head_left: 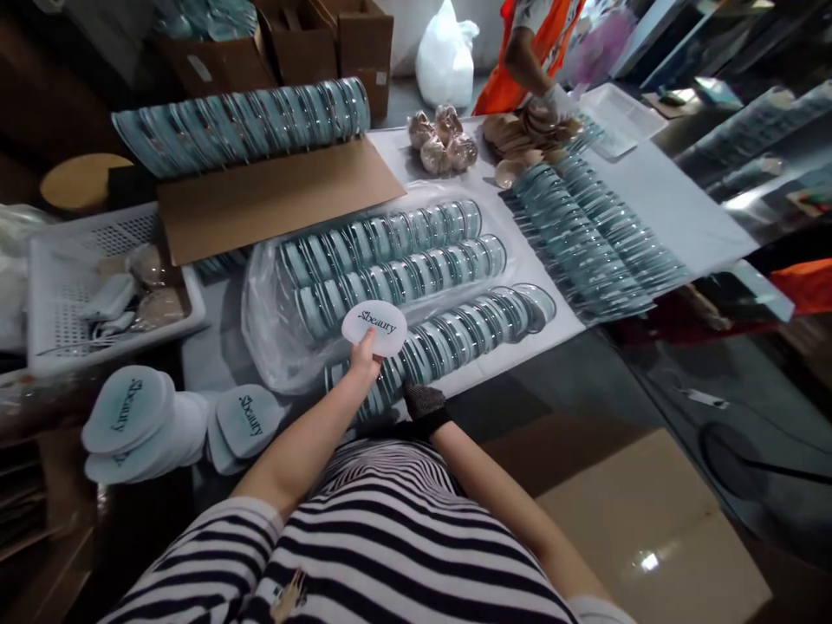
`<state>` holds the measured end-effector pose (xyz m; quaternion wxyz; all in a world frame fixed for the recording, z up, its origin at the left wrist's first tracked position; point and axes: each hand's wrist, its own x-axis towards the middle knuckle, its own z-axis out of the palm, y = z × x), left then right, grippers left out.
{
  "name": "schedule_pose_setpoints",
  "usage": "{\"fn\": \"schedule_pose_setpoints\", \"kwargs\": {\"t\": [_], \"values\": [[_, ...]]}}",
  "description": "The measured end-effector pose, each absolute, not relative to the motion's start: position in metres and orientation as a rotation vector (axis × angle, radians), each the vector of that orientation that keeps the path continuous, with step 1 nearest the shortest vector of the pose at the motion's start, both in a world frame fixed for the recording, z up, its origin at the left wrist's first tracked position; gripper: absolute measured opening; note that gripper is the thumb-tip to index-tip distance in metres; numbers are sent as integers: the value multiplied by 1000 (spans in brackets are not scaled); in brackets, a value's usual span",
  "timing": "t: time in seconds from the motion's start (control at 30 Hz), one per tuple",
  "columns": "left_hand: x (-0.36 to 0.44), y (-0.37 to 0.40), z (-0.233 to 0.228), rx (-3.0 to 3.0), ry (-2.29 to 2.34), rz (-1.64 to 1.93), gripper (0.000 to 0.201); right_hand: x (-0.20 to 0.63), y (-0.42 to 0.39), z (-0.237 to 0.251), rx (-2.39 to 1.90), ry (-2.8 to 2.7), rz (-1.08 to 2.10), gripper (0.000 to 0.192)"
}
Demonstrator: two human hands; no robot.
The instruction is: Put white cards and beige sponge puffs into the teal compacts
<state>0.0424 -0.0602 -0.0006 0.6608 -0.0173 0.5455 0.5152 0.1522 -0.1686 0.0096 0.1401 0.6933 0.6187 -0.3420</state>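
The white label disc [374, 327] sits pinched in the left hand [364, 362], raised above the near row of clear round cases [448, 338] on the counter [656, 208]. Just right, the gloved right hand [424, 401] touches that row; its grip is unclear.

1. Bright light enters from one o'clock, washing out the white bag [445, 59].
2. Glare shines on the cardboard box [650, 537] at five o'clock.
3. Nine o'clock edge is dim, shadowed.
4. Edges bend and blur.
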Motion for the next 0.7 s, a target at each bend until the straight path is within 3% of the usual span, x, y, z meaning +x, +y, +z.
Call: {"fn": "schedule_pose_setpoints", "kwargs": {"t": [0.27,0.33,0.53,0.7], "values": [[44,-62,-3,-15,1224,1201,45,164,-159,1,2046,1655,-1610,27],[43,-60,0,-16,1238,1209,47,164,-154,4,2075,1600,-1594,23],[42,-58,8,37,1270,1245,49,158,-165,13,2269,1764,-1133,38],[41,-58,10,71,1317,1237,46,168,-187,-1,2253,1696,-1277,35]]}}
